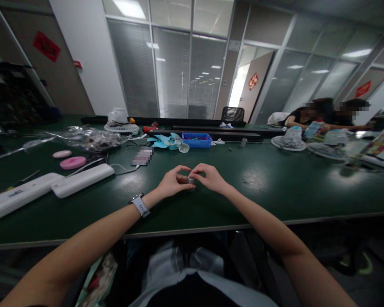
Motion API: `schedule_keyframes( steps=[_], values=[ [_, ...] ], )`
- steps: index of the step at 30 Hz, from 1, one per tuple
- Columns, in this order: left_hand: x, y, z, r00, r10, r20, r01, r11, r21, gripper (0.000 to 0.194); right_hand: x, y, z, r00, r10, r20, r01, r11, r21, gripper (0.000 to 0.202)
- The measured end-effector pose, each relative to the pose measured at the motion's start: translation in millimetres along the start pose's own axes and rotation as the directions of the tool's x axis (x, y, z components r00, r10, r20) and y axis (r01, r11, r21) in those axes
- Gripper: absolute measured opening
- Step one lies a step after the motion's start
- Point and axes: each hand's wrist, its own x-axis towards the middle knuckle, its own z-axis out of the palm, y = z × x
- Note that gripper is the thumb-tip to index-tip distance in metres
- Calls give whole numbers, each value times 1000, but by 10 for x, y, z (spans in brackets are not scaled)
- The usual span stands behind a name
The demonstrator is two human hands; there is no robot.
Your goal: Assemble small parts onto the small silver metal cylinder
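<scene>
A small silvery cylinder point(191, 183) stands on the green table point(211, 213) between my hands. My left hand point(173, 181), with a watch on its wrist, curls round the cylinder from the left, thumb in front and fingers behind. My right hand point(209, 176) pinches at the cylinder's top from the right, its thumb and finger close together at the rim. Whether a small part is between those fingertips is too small to tell. A similar small grey cylinder point(243, 142) stands farther back on the right.
White long devices point(83, 181) and pink discs point(73, 162) lie left. Behind are a phone point(142, 156), light-blue fan blades point(166, 141), a blue bin point(196, 140) and plastic bags point(96, 138). Fan parts point(289, 140) and two people sit back right. The table's front edge point(192, 230) is near.
</scene>
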Motion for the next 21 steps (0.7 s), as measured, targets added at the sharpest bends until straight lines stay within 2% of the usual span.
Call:
schedule_keyframes(
  steps=[11, 16, 21],
  values=[
    [-4, 16, 0, 1000, 9, -4, -9, 1000, 15, 57, -36, -15, -4, 1000, -11, -6, 11, 999, 46, 15],
    [-5, 9, 0, 1000, 13, 2, -13, 1000, -3, 57, -43, -35, -5, 996, 38, -86, -37, 999, 22, 14],
    [0, -3, -1, 1000, 3, -4, -3, 1000, 17, 57, -36, -67, 19, 993, -14, -119, 13, 1000, -9, 16]
  ],
)
